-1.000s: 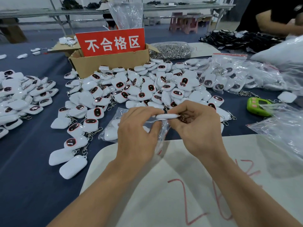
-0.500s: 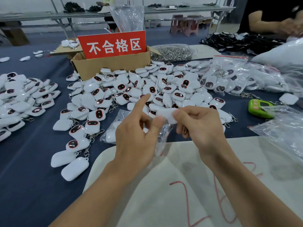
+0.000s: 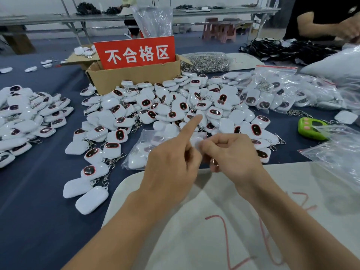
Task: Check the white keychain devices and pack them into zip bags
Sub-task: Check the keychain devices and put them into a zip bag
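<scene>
Dark blue tabletop [image 3: 39, 191]. Small white plastic keychain device [image 3: 196, 142] pinched up in curled right hand [image 3: 233, 152] fingers [image 3: 209, 147], likely for checking; left hand [image 3: 171, 164] index straight, grip unclear; clear plastic zip bag [image 3: 142, 151] waiting beneath.

White keychain devices [image 3: 120, 135] lie on the counter [image 3: 39, 191] in two loose heaps, far too many to count singly; one more sits in the right grip [image 3: 233, 152]. One cardboard box [image 3: 136, 78] carries one red sign [image 3: 136, 53]. There is one green gadget [image 3: 309, 129], one heap of metal keyrings [image 3: 206, 62], one white sheet [image 3: 194, 230]. Clear zip bags [image 3: 272, 88] number at least four, overlapping too much for a firm count.
</scene>
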A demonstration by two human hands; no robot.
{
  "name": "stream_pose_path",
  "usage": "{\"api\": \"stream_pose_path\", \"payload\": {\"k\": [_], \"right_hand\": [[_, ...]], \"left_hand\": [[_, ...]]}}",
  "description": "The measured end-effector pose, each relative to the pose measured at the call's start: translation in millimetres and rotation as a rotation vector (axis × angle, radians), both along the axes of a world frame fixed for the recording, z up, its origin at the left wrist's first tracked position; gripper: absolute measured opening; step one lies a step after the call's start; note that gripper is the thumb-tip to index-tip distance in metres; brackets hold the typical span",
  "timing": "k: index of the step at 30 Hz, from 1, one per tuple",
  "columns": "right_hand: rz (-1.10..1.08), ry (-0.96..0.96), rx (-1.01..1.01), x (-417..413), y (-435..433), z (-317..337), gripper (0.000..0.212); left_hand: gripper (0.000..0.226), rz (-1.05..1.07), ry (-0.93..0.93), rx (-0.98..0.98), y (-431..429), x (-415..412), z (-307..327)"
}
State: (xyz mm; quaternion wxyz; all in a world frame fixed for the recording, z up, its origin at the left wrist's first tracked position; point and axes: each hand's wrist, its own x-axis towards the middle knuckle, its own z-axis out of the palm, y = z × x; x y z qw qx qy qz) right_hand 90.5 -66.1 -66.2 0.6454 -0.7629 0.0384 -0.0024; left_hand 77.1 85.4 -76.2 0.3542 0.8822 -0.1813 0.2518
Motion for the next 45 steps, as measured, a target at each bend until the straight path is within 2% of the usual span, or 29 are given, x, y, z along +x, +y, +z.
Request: {"api": "stream_pose_path", "payload": {"k": [3, 5, 7, 11, 13, 15, 18, 20, 22, 25, 28, 34, 36, 37, 39, 43, 45], "right_hand": [[0.309, 0.09, 0.113, -3.4, 5.8, -1.0, 0.018], [0.419, 0.111, 0.071, -2.7, 4.6, -1.2, 0.024], [0.276, 0.038, -0.033, 2.2, 1.9, -2.3, 0.034], [-0.264, -0.141, -0.178, 10.0, -13.7, -3.7, 0.037], [-0.394, -0.252, -0.409, 13.7, -25.4, -7.8, 0.031], [-0.326, -0.286, -0.645, 16.1, -31.2, -11.4, 0.046], [0.005, -0.232, -0.848, 20.5, -27.2, -16.6, 0.079], [0.134, -0.2, -1.029, 24.5, -23.1, -20.4, 0.079], [0.129, -0.209, -1.098, 26.2, -22.6, -21.6, 0.07], [0.003, -0.257, -1.0, 23.3, -24.6, -16.9, 0.058], [-0.045, -0.21, -0.933, 17.6, -24.9, -16.2, 0.056], [-0.068, -0.124, -0.9, 13.1, -28.5, -11.9, 0.043], [-0.121, -0.183, -0.884, 12.5, -30.4, -10.1, 0.013], [-0.141, -0.204, -0.851, 12.0, -31.4, -9.4, 0.006], [-0.156, -0.215, -0.747, 11.9, -32.0, -11.1, 0.018], [-0.168, -0.217, -0.481, 13.6, -26.3, -9.0, 0.012], [-0.139, -0.188, -0.343, 15.1, -24.2, -8.8, 0.012]], "left_hand": [[0.057, -0.063, -0.08, 0.015, -1.7, -2.2, -1.5], [0.055, -0.099, -0.066, -0.029, 0.5, -2.3, -3.5], [0.051, -0.057, -0.047, -0.093, 5.7, -0.2, -2.4], [0.044, 0.281, -0.017, -0.357, 29.8, 18.6, 3.5], [0.045, 0.435, 0.074, -0.485, 46.1, 30.5, 2.3], [0.05, 0.531, 0.176, -0.566, 59.9, 39.8, -1.4], [0.056, 0.541, 0.292, -0.556, 68.5, 47.6, -7.2], [0.052, 0.506, 0.295, -0.511, 67.8, 49.2, -8.9], [0.05, 0.459, 0.259, -0.476, 65.8, 47.1, -8.9], [0.051, 0.403, 0.246, -0.256, 66.1, 44.8, -10.2], [0.056, 0.337, 0.281, 0.0, 66.3, 44.7, -12.1], [0.053, 0.313, 0.297, 0.066, 63.6, 42.3, -10.3], [0.049, 0.382, 0.308, 0.065, 62.8, 40.2, -9.1], [0.047, 0.434, 0.302, 0.033, 62.8, 39.2, -8.0], [0.041, 0.541, 0.299, -0.059, 64.6, 38.6, -5.9], [0.029, 0.616, 0.314, -0.044, 63.5, 39.5, -5.4], [0.023, 0.609, 0.2, -0.105, 59.7, 37.8, -3.8]]}}
